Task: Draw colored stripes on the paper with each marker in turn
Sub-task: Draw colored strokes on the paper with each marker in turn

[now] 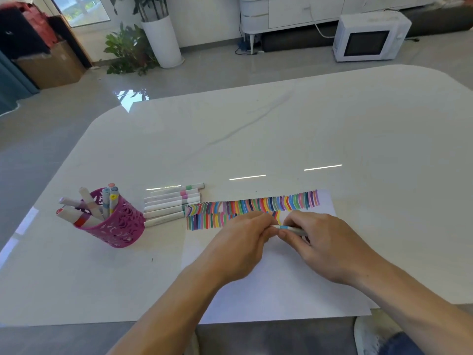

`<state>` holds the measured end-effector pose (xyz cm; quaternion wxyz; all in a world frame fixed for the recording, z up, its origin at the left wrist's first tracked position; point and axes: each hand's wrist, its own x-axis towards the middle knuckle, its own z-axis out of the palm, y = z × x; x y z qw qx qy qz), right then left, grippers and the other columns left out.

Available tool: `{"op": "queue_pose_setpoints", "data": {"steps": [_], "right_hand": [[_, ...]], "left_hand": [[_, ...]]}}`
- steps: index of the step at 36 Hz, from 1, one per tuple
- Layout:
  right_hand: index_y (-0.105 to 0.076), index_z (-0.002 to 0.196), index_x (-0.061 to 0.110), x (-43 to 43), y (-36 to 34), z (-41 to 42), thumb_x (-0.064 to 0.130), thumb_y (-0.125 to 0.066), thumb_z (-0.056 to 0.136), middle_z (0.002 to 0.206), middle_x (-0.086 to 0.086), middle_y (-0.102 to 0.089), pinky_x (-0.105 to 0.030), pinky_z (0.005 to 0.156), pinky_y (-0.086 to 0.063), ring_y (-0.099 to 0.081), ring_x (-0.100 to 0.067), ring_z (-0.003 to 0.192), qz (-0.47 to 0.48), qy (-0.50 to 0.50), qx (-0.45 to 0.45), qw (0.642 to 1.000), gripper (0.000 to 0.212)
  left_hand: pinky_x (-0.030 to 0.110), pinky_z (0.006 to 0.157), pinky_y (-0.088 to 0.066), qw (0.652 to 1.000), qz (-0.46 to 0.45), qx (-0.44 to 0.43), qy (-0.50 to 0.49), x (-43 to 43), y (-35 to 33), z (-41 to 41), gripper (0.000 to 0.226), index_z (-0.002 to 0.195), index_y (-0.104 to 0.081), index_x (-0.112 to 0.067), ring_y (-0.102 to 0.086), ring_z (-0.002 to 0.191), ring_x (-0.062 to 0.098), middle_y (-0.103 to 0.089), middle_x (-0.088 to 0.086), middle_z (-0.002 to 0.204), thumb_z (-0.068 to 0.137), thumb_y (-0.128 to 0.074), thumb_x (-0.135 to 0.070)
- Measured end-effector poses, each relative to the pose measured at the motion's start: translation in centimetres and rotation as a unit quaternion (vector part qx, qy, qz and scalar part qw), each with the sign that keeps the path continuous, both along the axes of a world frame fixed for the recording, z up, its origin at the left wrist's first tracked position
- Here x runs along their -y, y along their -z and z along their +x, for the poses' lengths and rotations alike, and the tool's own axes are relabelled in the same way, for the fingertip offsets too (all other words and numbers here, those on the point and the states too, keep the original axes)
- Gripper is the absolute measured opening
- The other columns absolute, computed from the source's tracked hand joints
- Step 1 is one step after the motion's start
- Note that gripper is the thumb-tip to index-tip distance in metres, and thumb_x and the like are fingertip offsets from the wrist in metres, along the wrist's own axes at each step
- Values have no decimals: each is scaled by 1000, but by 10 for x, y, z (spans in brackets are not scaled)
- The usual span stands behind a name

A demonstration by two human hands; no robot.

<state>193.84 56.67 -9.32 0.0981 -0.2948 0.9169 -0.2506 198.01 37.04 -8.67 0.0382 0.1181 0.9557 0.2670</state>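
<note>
A white sheet of paper (281, 283) lies on the table in front of me, with two rows of colored stripes (256, 204) along its far edge. My right hand (325, 242) grips a white marker with a light blue band (288, 228), held level above the second row. My left hand (243, 242) meets it from the left, fingers curled around the marker's left end; whether that end is a cap is hidden. Several white markers (171, 203) lie side by side left of the paper. A pink cut-out pen cup (115, 224) holds several more.
The white glossy table (256, 139) stretches far beyond the paper. Its near edge runs just under the sheet. On the floor behind stand a white microwave (368, 37), potted plants (143, 44) and a cardboard box (51, 65). My shoe (371, 334) shows below the table.
</note>
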Motion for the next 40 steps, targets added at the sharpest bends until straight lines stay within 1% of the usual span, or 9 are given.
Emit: {"op": "queue_pose_setpoints", "data": {"steps": [5,11,17,21,25,32,36,38,40], "right_hand": [[-40,80,31,-2,-3,1,60,-37,101,66,9,-50,-27,54,-34,-50,-14,63,29,-3,-21,999,36],[-30,71,33,-1,-4,3,75,-9,86,58,8,-47,-26,50,-30,-49,-15,55,41,-11,-48,998,50],[-32,67,30,-1,-7,4,75,-17,88,55,7,-44,-27,51,-34,-48,-15,52,24,5,-40,999,52],[-38,66,24,0,-9,3,72,-27,93,52,4,-43,-27,50,-30,-44,-15,50,30,27,-26,999,56],[-37,62,20,-8,-6,-6,63,-40,98,50,2,-39,-31,50,-29,-41,-15,49,-4,82,-5,997,56],[-46,71,19,-11,-6,-12,51,-42,101,53,0,-46,-34,52,-31,-43,-18,52,-70,96,4,993,45],[-55,77,19,-10,-6,-13,30,-44,106,65,-2,-58,-26,53,-34,-45,-13,54,-112,110,52,986,33],[-62,97,28,-9,-8,-13,23,-46,107,78,4,-67,-16,55,-37,-53,-3,58,-141,117,82,980,20],[-54,123,40,-8,-7,-14,22,-47,107,96,11,-71,-11,59,-39,-57,6,65,-162,122,107,973,25]], "left_hand": [[26,70,-43,999,27,-15,-13,-4,-2,0,23,100,-64,-21,-51,78,11,-56,-10,85,104,-43,-30],[8,66,-37,998,46,-19,-33,-4,-4,2,20,104,-71,-23,-56,76,6,-60,-15,80,102,-51,-24],[24,70,-51,996,66,-24,-56,-5,-5,4,21,106,-74,-21,-60,70,4,-69,-11,82,101,-53,-21],[20,67,-50,995,66,-34,-68,-4,-6,3,21,105,-75,-22,-61,69,3,-71,-10,80,100,-55,-17],[1,68,-36,995,51,-23,-77,2,-9,1,21,113,-74,-21,-55,66,-14,-74,-12,95,99,-59,-23],[-1,77,-31,995,18,-47,-83,4,-3,2,24,118,-72,-25,-51,90,-4,-71,-14,109,99,-59,-32],[16,89,-41,994,9,-75,-80,8,4,1,20,113,-73,-27,-52,103,2,-66,-17,108,96,-64,-31],[15,96,-37,994,-1,-74,-74,9,5,1,21,114,-73,-30,-49,115,3,-64,-18,118,95,-64,-33],[15,102,-31,996,-18,-58,-68,9,4,1,23,117,-72,-33,-42,127,1,-58,-19,132,96,-63,-36]]}}
